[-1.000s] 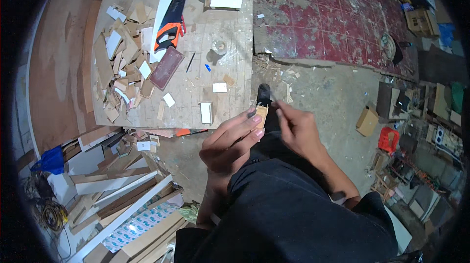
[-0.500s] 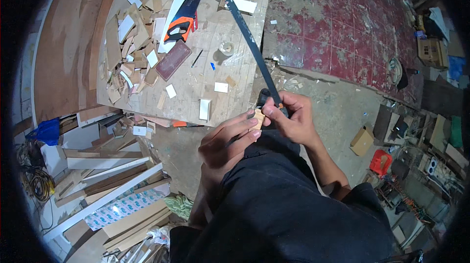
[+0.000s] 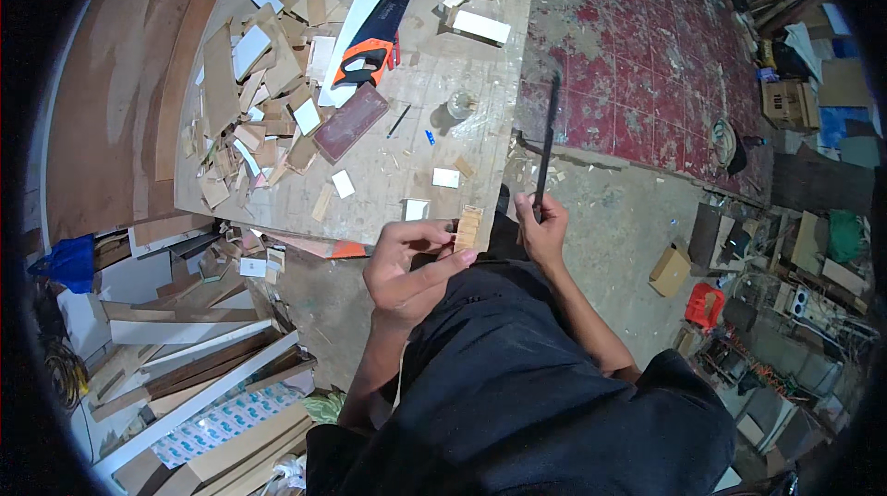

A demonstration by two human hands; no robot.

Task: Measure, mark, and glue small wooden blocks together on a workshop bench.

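In my left hand (image 3: 407,265), a small pale wooden piece (image 3: 468,229) with ridges like little steps is pinched between thumb and fingers, just off the table's near edge. My right hand (image 3: 543,228), to the right of it, is closed around the lower end of a long, narrow, dark metal bar (image 3: 548,140). The bar stands up and away from me, edge-on; its exact kind is unclear. My right hand and the bar are apart from the wooden piece.
The worktable (image 3: 397,182) carries a heap of wood offcuts (image 3: 263,80), a handsaw (image 3: 381,25) with an orange and black handle, a dark red block (image 3: 352,123), a pen (image 3: 398,121) and a glass jar (image 3: 460,105). Boards (image 3: 194,376) lie lower left; a red floor (image 3: 628,71) adjoins.
My right hand has drawn away from the wooden piece to the right, and the bar has turned more upright and edge-on. My left hand has tilted the piece, showing its ridged face.
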